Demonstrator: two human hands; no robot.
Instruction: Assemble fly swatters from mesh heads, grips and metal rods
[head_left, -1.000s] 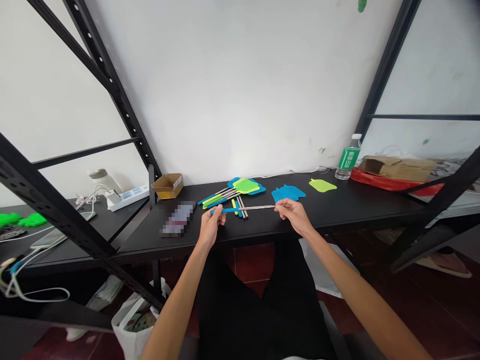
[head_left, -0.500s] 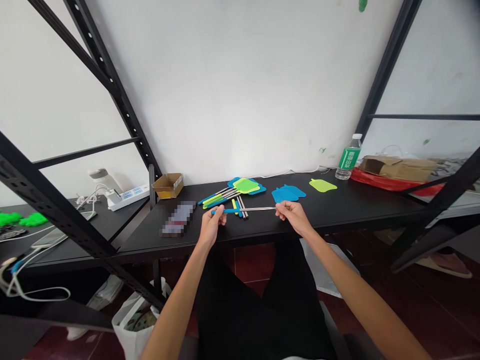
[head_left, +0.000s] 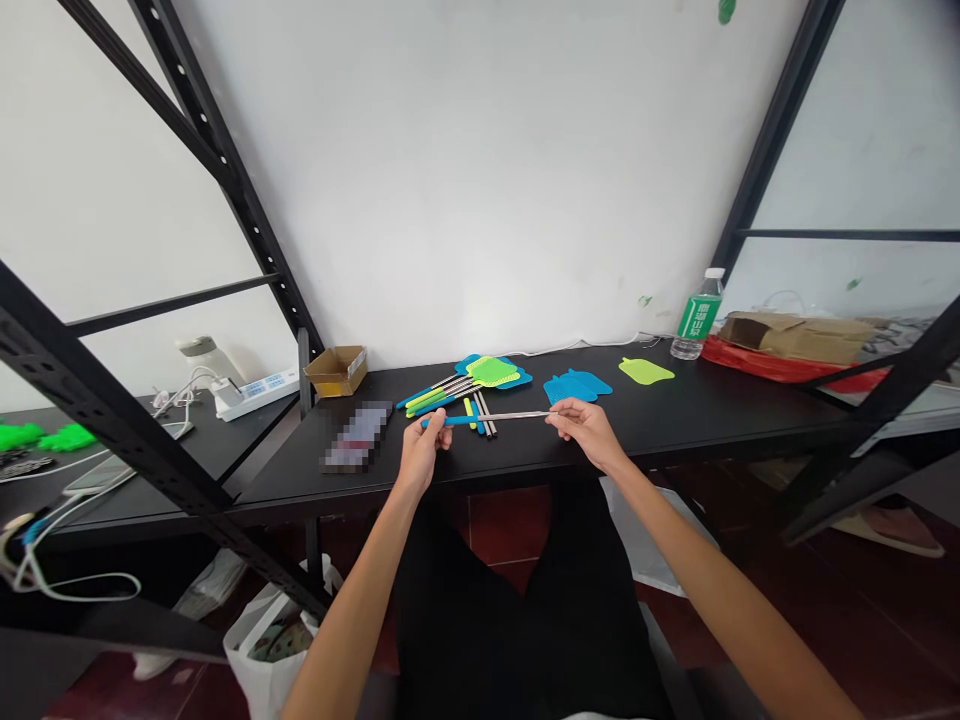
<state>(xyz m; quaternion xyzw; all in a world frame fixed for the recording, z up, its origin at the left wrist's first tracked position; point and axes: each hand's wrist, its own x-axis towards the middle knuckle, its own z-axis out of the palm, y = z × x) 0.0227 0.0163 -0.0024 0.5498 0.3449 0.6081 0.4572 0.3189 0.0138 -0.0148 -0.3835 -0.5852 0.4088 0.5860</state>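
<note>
Black tabletop against white wall, metal posts either side. Left hand pinches the blue grip of a silver rod; right hand pinches the rod's bare end, rod held level above the table's front part. Behind it: loose rods, then a pile of blue and green swatters. Blue swatter heads lie just beyond the right hand, one lime head further right. Open carton sits left, pixelated phone-like item nearer.

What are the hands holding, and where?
A rod with a blue handle: the left hand grips the handle, the right hand the metal tip.
</note>
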